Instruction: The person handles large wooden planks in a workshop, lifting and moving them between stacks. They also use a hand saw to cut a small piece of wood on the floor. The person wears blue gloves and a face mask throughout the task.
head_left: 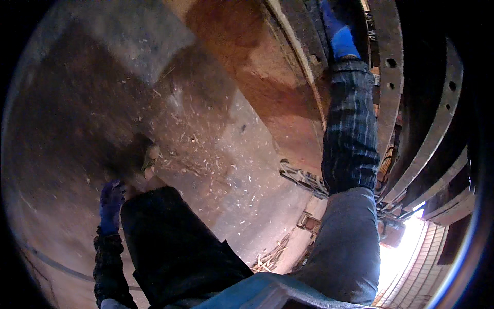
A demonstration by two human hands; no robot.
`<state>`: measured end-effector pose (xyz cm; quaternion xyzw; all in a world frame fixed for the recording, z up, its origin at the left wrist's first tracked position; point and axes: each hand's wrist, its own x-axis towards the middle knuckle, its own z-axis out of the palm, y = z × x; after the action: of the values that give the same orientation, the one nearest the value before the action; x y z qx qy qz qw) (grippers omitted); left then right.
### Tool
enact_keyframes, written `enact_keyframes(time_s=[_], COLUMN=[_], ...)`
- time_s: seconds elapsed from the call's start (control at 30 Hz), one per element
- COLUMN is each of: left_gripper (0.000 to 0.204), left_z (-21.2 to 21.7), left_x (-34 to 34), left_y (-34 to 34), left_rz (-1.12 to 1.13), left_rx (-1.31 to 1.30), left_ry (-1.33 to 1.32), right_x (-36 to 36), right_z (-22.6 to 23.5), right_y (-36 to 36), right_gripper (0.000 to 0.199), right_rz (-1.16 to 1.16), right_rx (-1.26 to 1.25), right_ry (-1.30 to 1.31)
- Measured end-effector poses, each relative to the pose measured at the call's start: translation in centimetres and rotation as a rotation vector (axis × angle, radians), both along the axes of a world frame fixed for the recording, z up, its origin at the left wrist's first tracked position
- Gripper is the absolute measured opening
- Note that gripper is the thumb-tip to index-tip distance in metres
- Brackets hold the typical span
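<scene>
My right arm, in a dark striped sleeve cover, stretches up to the far right. At its end my right hand (343, 41), in a blue glove, reaches in among dark metal bars (389, 56) with holes in them. Its fingers are lost in the dark there, so what they touch is hidden. Low on the left, my left hand (111, 203) hangs beside my dark-trousered knee, in a blue-purple glove. Dim light and blur obscure its fingers, and no held thing can be made out. The concrete floor (206, 139) lies below it.
A reddish-brown panel (247, 62) with a raised edge slants beside my right arm. Pale chips litter the floor. Near the wall base are a metal frame (301, 177) and a heap of thin sticks (271, 257). More curved, perforated metal strips (437, 123) stand at the right.
</scene>
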<state>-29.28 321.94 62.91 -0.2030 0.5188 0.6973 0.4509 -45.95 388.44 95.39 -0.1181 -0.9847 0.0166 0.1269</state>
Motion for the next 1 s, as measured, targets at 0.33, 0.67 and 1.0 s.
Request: enact_keyframes(time_s=[0.33, 0.67, 1.0], left_gripper=[0.036, 0.032, 0.038], left_z=[3.6, 2.6, 3.3], left_x=[-1.8, 0.3, -1.7], left_y=[-2.3, -5.8, -3.6], left_rz=[0.022, 0.035, 0.027], left_rx=[-0.04, -0.116, -0.038], left_ry=[-0.074, -0.051, -0.027], right_x=[-2.8, -6.1, -1.6], right_z=[0.4, -0.2, 2.6], right_y=[-3.1, -0.8, -18.0], right_gripper=[0.042, 0.044, 0.045], right_rz=[0.059, 0.129, 0.483], right_rx=[0.385, 0.155, 0.214], right_ry=[0.222, 0.033, 0.273])
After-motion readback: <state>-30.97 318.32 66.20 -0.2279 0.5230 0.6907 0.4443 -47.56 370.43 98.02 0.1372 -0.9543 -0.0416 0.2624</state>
